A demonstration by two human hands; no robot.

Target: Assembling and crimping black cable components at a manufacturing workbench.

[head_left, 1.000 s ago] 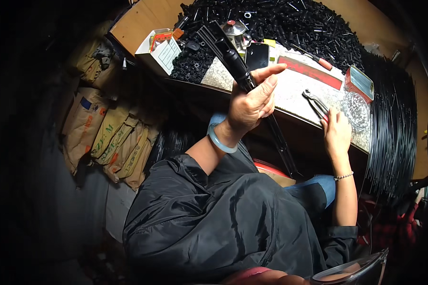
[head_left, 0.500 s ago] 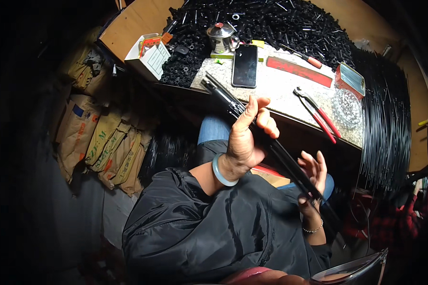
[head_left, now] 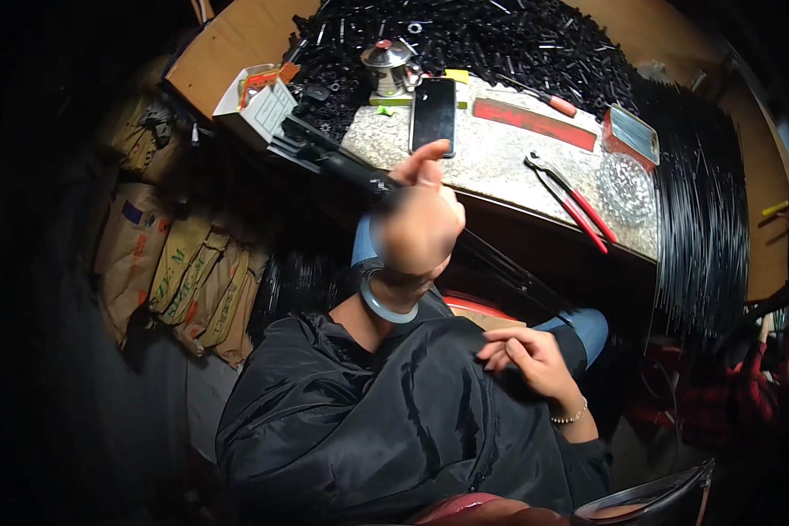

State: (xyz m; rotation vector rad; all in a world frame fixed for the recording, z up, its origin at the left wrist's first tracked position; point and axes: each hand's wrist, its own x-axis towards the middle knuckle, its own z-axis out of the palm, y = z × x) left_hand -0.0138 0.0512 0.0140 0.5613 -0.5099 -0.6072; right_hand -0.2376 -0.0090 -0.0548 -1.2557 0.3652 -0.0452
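Red-handled pliers (head_left: pixel 572 200), black phone (head_left: pixel 434 115), speckled grey slab (head_left: pixel 500 158).

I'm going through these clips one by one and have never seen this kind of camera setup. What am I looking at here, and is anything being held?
There is no machine: a person wears a wide fisheye camera on the head, looking down at their own lap and hands, so straight edges bend near the rim. The left hand is raised and blurred, its grip closed on a long black bar that slants up to the left. The right hand rests empty on the black garment. Ahead is a stone slab on the workbench, carrying a dark phone, red-handled pliers, a red strip and a small metal pot. Behind lies a heap of small black parts.
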